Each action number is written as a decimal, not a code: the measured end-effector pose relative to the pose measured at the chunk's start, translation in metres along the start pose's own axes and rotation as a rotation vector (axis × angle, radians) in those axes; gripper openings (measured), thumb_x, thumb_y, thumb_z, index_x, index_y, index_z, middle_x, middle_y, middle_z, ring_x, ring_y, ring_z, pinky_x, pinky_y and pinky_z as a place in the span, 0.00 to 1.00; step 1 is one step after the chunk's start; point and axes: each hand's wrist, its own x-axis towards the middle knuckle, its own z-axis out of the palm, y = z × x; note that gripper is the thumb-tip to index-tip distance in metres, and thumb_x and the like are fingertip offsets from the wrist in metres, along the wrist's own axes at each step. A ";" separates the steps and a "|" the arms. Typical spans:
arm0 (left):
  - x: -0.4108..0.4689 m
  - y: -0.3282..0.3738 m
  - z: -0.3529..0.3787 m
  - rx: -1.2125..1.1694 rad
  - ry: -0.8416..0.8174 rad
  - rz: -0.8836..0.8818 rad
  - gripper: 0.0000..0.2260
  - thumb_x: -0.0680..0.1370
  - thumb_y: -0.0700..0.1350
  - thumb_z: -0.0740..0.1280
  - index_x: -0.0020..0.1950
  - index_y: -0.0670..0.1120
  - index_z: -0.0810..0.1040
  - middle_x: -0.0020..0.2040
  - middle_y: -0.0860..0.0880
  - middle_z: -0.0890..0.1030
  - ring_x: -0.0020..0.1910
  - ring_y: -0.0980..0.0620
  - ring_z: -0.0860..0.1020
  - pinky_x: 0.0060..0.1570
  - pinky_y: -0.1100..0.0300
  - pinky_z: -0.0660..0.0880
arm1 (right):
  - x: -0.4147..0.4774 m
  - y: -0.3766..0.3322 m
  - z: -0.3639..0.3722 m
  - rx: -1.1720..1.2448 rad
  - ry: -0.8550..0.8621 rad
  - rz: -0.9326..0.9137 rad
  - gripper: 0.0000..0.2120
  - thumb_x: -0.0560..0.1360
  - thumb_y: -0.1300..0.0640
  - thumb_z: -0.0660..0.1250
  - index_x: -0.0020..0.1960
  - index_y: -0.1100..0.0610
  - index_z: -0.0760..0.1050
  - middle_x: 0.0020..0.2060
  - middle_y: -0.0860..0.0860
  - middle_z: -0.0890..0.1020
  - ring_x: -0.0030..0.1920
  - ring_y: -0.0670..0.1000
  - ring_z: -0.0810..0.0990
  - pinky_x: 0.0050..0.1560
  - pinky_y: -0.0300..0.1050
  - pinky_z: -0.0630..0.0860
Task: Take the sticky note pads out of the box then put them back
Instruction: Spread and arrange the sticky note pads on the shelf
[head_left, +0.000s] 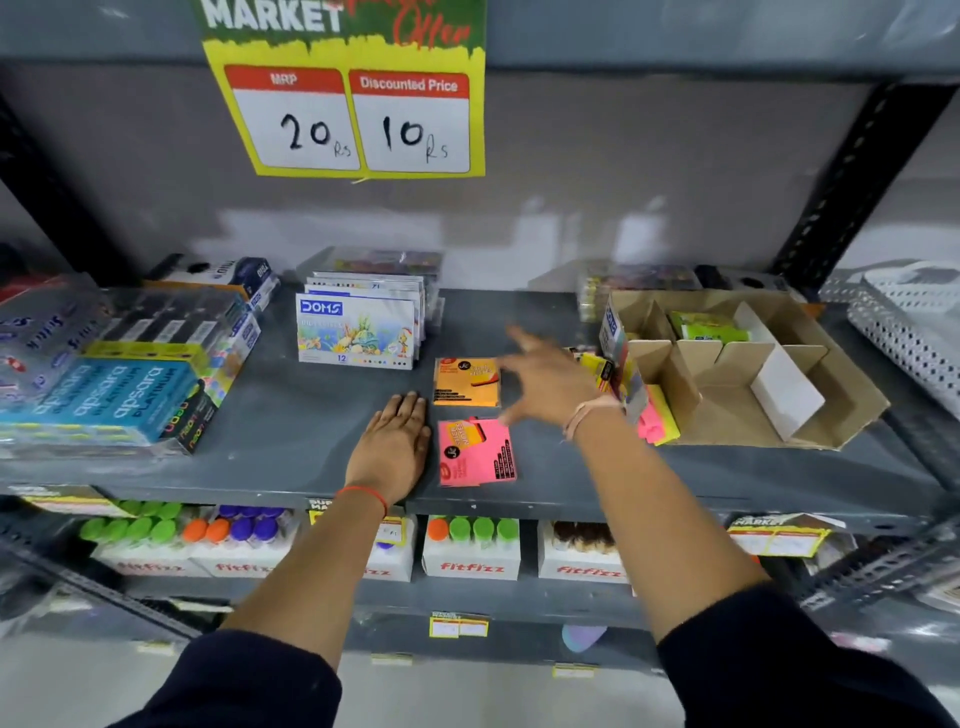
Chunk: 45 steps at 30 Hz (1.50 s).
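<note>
Left hand: is being laid flat, palm down and fingers together, on the grey shelf; nothing is being held; a red thread is being worn at the wrist
Right hand: is being held above the shelf with fingers spread wide and empty, blurred by motion, between the orange pad and the box
Orange sticky note pad: is lying flat on the shelf, just left of the right hand and just beyond the left hand's fingertips
Pink sticky note pad: is lying flat on the shelf nearer the front edge, just right of the left hand and in front of the orange pad; whether it is a single pad or two stacked askew cannot be told
Cardboard box: is standing open on the right part of the shelf, with cardboard dividers inside; a green pad is being kept in a rear compartment
Pads at the box's left side: pink and yellow-green ones are being propped against the left wall of the box, at the right wrist; more yellow packs are partly hidden behind the right hand
DOMS colour box: is standing upright behind the orange pad, well apart from both hands
Price sign: is hanging above, marked 20 Rs and 10 Rs
</note>
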 end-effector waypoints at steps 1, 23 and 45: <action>0.000 0.000 0.000 -0.001 0.000 -0.003 0.22 0.82 0.45 0.49 0.75 0.43 0.53 0.77 0.47 0.55 0.77 0.50 0.51 0.76 0.56 0.49 | 0.003 0.013 -0.006 -0.084 -0.008 0.091 0.39 0.64 0.45 0.75 0.70 0.54 0.65 0.75 0.56 0.57 0.74 0.59 0.58 0.72 0.55 0.59; -0.001 0.002 -0.003 -0.007 -0.010 -0.019 0.22 0.82 0.46 0.48 0.75 0.44 0.52 0.78 0.48 0.54 0.77 0.52 0.50 0.76 0.57 0.48 | 0.013 0.047 -0.024 1.258 0.108 0.393 0.14 0.77 0.64 0.61 0.61 0.68 0.71 0.40 0.57 0.79 0.36 0.51 0.76 0.38 0.45 0.73; -0.001 0.002 -0.001 0.034 -0.038 -0.007 0.22 0.82 0.47 0.48 0.75 0.43 0.50 0.78 0.47 0.52 0.77 0.51 0.48 0.77 0.56 0.47 | -0.075 0.025 0.049 0.114 -0.178 -0.108 0.24 0.78 0.60 0.60 0.73 0.56 0.59 0.76 0.51 0.58 0.76 0.48 0.52 0.75 0.42 0.49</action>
